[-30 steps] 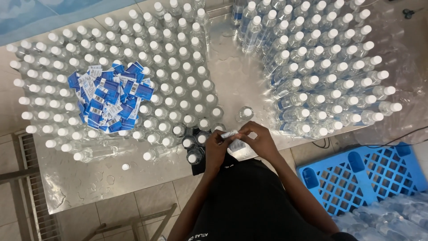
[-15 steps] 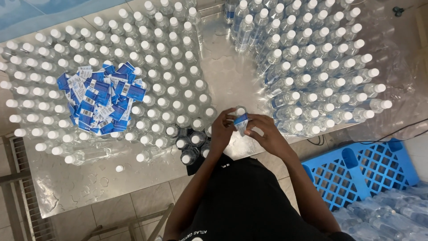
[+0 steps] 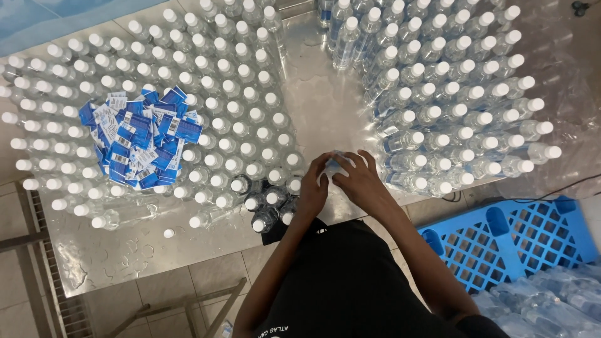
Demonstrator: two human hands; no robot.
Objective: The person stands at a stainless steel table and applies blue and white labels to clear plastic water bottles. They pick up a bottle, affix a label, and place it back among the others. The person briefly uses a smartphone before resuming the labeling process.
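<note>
Clear water bottle (image 3: 339, 161) stands upright at twelve o'clock; our left hand (image 3: 313, 181) and right hand (image 3: 359, 181) cup it together, equally near.

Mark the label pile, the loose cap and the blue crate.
label pile (image 3: 139, 139), head view, middle of the blue and white heap.
loose cap (image 3: 168, 233), head view, its white top.
blue crate (image 3: 519, 241), head view, lattice floor.

A bare strip of wet metal table (image 3: 316, 106) runs between two big crowds of capped bottles, left (image 3: 238, 112) and right (image 3: 451, 94). A hand fits along that strip. A pile of blue labels (image 3: 138, 141) sits on the left bottles. The table's near left corner is open, but for one loose cap (image 3: 168, 233).
</note>
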